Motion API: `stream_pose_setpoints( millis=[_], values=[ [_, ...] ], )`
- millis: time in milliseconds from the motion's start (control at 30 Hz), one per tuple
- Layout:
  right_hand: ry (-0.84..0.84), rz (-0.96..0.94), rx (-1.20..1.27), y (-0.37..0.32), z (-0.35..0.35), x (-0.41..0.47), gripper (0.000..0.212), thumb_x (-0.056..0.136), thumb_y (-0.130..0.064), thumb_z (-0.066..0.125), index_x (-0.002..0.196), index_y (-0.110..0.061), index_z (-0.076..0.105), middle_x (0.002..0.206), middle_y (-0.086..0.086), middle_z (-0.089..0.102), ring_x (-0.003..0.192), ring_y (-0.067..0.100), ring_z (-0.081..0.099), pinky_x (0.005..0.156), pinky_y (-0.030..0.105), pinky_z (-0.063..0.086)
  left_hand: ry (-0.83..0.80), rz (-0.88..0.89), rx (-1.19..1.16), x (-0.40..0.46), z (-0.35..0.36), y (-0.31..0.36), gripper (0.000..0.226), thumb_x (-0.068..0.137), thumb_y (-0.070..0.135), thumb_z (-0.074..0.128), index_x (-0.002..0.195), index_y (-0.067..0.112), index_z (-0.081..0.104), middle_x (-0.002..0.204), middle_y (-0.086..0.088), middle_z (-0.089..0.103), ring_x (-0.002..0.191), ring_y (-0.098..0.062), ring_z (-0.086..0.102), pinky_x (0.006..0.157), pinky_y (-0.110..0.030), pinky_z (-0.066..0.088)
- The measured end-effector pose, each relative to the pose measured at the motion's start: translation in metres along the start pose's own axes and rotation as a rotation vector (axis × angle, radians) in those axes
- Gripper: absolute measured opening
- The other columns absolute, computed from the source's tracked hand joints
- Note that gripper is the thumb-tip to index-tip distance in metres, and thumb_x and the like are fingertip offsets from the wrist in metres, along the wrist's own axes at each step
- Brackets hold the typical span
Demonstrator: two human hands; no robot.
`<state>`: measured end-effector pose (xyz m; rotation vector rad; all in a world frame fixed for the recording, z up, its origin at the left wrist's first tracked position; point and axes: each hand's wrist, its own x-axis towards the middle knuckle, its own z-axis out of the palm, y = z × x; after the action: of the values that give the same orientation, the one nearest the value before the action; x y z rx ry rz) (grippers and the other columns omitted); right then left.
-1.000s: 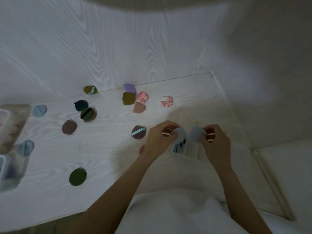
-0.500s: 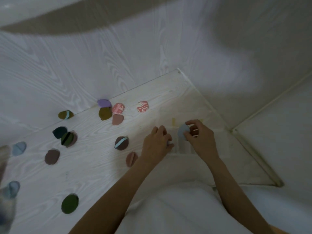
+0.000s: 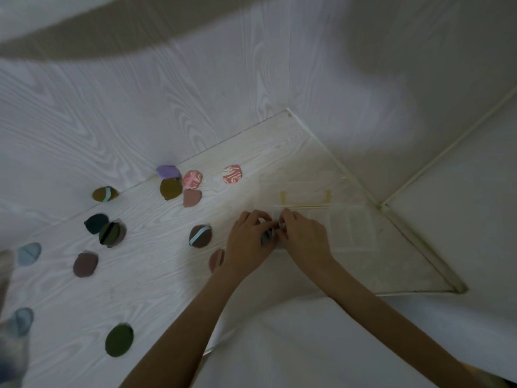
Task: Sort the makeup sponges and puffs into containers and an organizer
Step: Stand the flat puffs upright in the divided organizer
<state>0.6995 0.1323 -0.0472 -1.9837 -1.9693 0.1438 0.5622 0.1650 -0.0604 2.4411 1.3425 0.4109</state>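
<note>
White wood-grain tabletop (image 3: 156, 289) is lying under us; we are gripping one grey-blue puff (image 3: 267, 236) between left hand (image 3: 249, 242) and right hand (image 3: 303, 239), pushing it into the clear organizer (image 3: 349, 228). We are judging most unsorted: we are counting about thirteen loose puffs (image 3: 200, 235) remaining.

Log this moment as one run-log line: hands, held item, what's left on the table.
left hand + right hand: together at clear organizer | held: grey-blue puff | loose puffs remain on table

Dim white woodgrain table (image 3: 140, 275), walls (image 3: 195, 93)
</note>
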Motion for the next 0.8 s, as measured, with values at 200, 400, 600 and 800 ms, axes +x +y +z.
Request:
stream_pose_setpoints(
  millis=[200,400,600,800],
  values=[
    [-0.227,0.084,-0.004,0.006,0.009,0.001,0.026,0.096,-0.038,0.044,0.101,-0.016,0.057,0.088,0.002,0.068,0.077,0.021,0.063,0.062,0.031,0.043,-0.078,0.019,-0.064,-0.004,-0.002,-0.011,0.044,0.076,0.043,0.051,0.111,0.019,0.064,0.111,-0.001,0.062,0.100,-0.022,0.054,0.082,-0.038,0.046],
    [-0.205,0.037,0.038,0.007,0.010,-0.002,0.020,0.093,-0.025,0.050,0.087,-0.014,0.066,0.083,0.004,0.066,0.069,0.022,0.060,0.053,0.028,0.037,-0.051,0.001,-0.116,-0.013,-0.001,-0.021,0.048,0.077,0.048,0.052,0.115,0.019,0.062,0.114,0.001,0.062,0.106,-0.021,0.051,0.089,-0.038,0.043],
    [-0.111,-0.004,0.085,0.011,0.002,-0.004,0.008,0.080,-0.017,0.070,0.073,-0.012,0.071,0.080,0.005,0.056,0.051,0.016,0.041,0.042,0.018,0.019,-0.032,0.047,-0.094,-0.017,0.000,-0.023,0.046,0.080,0.044,0.049,0.117,0.019,0.061,0.118,0.001,0.059,0.110,-0.018,0.046,0.090,-0.035,0.041],
    [-0.128,-0.086,0.244,0.007,-0.019,0.003,0.009,0.087,-0.015,0.062,0.089,-0.012,0.071,0.092,0.005,0.059,0.068,0.016,0.055,0.058,0.024,0.038,0.095,-0.046,-0.214,-0.039,-0.024,-0.028,0.032,0.087,0.034,0.052,0.114,0.019,0.063,0.110,0.000,0.063,0.101,-0.012,0.051,0.088,-0.013,0.035]
  ],
)
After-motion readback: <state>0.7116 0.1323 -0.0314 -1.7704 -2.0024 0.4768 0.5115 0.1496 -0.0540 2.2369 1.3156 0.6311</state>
